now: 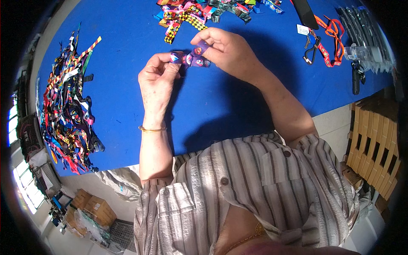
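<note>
A purple printed ribbon piece (199, 61), folded into something like a bow, is held up over the blue table. At its left end the thumb and fingers of my left hand (156, 80) pinch it. My right hand (231, 53) grips its upper right end between thumb and forefinger, the other fingers curled. Some of the ribbon is hidden under my fingertips. Just beyond my hands lies a pile of colourful ribbon pieces (182, 17), with a yellow and black checked one nearest to me.
A long heap of mixed printed straps (68, 110) covers the left side of the blue table (123, 106). At the far right are an orange and red strap (335, 38) with a black clip, a flat black object (304, 13) and clear plastic bags (367, 38). Cardboard boxes (98, 210) stand on the floor.
</note>
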`<state>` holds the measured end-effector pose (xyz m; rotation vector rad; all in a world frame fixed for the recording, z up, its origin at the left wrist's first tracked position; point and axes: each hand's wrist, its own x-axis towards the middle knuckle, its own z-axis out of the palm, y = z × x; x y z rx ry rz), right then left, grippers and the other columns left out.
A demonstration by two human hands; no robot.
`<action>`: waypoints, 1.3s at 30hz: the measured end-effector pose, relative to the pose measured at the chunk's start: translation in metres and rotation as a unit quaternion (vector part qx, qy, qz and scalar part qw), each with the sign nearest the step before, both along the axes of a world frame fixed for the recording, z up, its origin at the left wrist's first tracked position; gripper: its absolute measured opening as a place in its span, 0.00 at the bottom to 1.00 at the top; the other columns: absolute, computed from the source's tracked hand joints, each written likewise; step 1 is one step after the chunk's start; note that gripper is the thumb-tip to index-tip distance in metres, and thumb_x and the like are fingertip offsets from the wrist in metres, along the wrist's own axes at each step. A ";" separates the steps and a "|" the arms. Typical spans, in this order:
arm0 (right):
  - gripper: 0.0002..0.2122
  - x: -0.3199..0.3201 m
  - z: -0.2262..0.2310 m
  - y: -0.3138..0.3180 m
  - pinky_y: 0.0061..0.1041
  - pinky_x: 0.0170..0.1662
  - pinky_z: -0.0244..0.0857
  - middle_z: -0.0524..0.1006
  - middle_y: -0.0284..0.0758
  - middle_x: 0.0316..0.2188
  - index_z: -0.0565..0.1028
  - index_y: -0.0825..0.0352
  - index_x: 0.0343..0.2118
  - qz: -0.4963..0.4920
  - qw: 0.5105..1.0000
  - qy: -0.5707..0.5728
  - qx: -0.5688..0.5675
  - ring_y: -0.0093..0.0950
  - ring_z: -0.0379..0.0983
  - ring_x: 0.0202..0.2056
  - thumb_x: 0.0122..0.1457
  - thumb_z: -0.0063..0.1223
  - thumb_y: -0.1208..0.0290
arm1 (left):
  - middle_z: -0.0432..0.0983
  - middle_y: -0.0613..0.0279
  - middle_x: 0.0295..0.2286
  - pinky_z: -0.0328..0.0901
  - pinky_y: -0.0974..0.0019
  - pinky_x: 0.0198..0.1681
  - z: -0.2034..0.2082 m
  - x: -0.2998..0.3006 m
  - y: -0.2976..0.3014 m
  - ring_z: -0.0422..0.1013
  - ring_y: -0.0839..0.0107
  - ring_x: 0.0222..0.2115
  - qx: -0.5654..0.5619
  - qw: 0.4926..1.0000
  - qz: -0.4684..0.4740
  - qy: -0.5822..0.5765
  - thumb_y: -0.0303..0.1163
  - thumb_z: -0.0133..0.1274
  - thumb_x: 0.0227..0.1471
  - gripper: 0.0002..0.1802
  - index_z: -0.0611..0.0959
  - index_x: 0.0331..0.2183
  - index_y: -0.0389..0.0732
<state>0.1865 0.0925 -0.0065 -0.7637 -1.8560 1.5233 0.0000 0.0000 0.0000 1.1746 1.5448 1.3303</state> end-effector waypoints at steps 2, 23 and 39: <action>0.10 0.002 0.010 -0.005 0.13 0.22 0.61 0.76 0.31 0.26 0.72 0.70 0.45 -0.008 1.000 -0.019 -0.003 0.14 0.70 0.21 0.63 0.48 0.73 | 0.77 0.60 0.21 0.67 0.75 0.24 0.004 -0.002 -0.001 0.72 0.74 0.18 -0.095 0.990 -0.064 -0.083 0.28 0.50 0.60 0.08 0.73 0.40 0.36; 0.10 -0.008 0.011 -0.019 0.16 0.21 0.64 0.74 0.33 0.23 0.70 0.71 0.41 0.017 0.991 0.026 -0.130 0.16 0.69 0.19 0.67 0.40 0.70 | 0.75 0.52 0.18 0.71 0.65 0.17 0.001 0.018 -0.006 0.68 0.69 0.10 -0.042 0.952 -0.001 -0.302 0.49 0.39 0.64 0.26 0.74 0.30 0.34; 0.12 -0.008 0.015 -0.025 0.16 0.19 0.64 0.75 0.37 0.23 0.68 0.72 0.44 0.004 0.965 0.110 -0.239 0.20 0.70 0.15 0.67 0.35 0.69 | 0.74 0.51 0.16 0.58 0.73 0.08 0.010 0.025 -0.003 0.64 0.70 0.07 -0.064 0.948 0.039 -0.308 0.48 0.32 0.65 0.29 0.74 0.32 0.31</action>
